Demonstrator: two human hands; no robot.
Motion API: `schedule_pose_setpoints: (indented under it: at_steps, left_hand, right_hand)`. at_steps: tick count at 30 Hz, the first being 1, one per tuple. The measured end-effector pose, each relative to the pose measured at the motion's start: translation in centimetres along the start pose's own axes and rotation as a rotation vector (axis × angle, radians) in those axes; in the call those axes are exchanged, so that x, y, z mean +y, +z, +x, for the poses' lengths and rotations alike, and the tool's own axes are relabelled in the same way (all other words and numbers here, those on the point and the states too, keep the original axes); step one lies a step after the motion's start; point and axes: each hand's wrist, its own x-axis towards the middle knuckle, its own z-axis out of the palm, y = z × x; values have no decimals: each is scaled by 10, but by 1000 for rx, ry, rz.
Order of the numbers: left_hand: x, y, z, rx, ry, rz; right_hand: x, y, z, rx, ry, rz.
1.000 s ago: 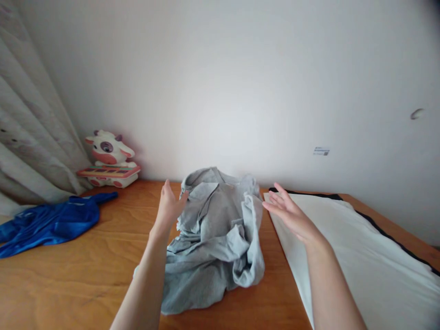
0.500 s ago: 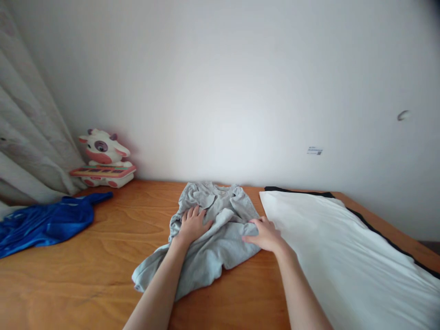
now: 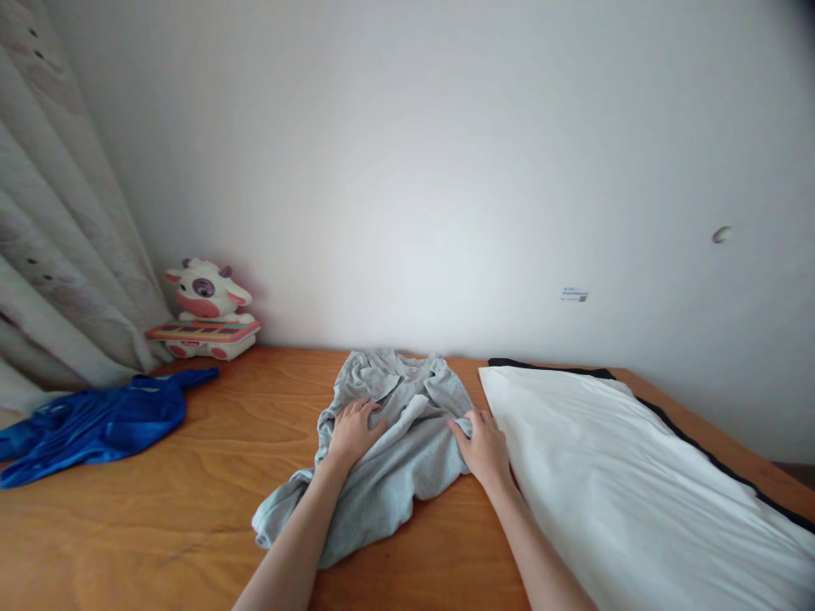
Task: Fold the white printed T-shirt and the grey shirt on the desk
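A crumpled light grey shirt (image 3: 407,450) lies on the wooden table, its neckline toward the wall and the cloth bunched in folds. Over its left side rests my left hand (image 3: 353,431), palm down with the fingers stretched out and the thumb apart. My right hand (image 3: 482,443) grips the right edge of the shirt, a fold of cloth between thumb and fingers. The fingertips of that hand are partly hidden by the cloth. Close to its right side is a white cloth (image 3: 586,458) spread over a black one (image 3: 548,366).
A blue garment (image 3: 127,416) lies at the left of the wooden table (image 3: 165,535). Behind it a cow-shaped toy keyboard (image 3: 213,331) stands against the wall (image 3: 407,170), near a pale curtain (image 3: 70,238). A small label (image 3: 575,294) is stuck on the wall.
My right hand has shifted inward to the left, pulling the shirt's right edge with it. My left hand stays on the shirt, its fingers slightly more drawn in. The view has tilted slightly.
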Motion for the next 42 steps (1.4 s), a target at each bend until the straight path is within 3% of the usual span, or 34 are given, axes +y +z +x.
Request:
schedule_pose_setpoints:
  at_steps: [3,7,15,19,23,26,29,31,34,38,40,42]
  left_hand:
    - [-2,-3,-12,-58,16,27]
    - [-13,-10,-27,-162,71,28]
    - [-34,-27,-46,48,163,-332]
    - [-25,-36,-56,98,174,-352]
    - [-10,-44,-67,102,259,-208]
    - [1,-47,-76,59,284,-152]
    - [8,-46,-80,22,346,-141]
    - [8,-45,-80,40,392,-137]
    - [5,-46,-82,152,513,-144]
    - [8,-54,-90,347,778,-123]
    - [15,-57,-95,368,853,-123]
    - [24,-57,-98,354,838,-140]
  right_hand:
    - [6,4,1,71,-10,202]
    - [11,2,4,125,66,284]
    - [10,-17,-3,305,171,403]
    - [-4,-22,-10,399,-29,374]
    - [-31,-32,-19,291,-322,246]
    - [-55,-41,-30,81,-518,252]
    - [-73,-41,-42,-155,-599,280]
    - [-79,-38,-47,-243,-587,286]
    - [-77,-34,-47,-238,-554,275]
    - [-68,-34,-41,-148,-523,278]
    - [-65,-33,-39,-140,-488,295]
    - [-63,-31,-39,-157,-458,304]
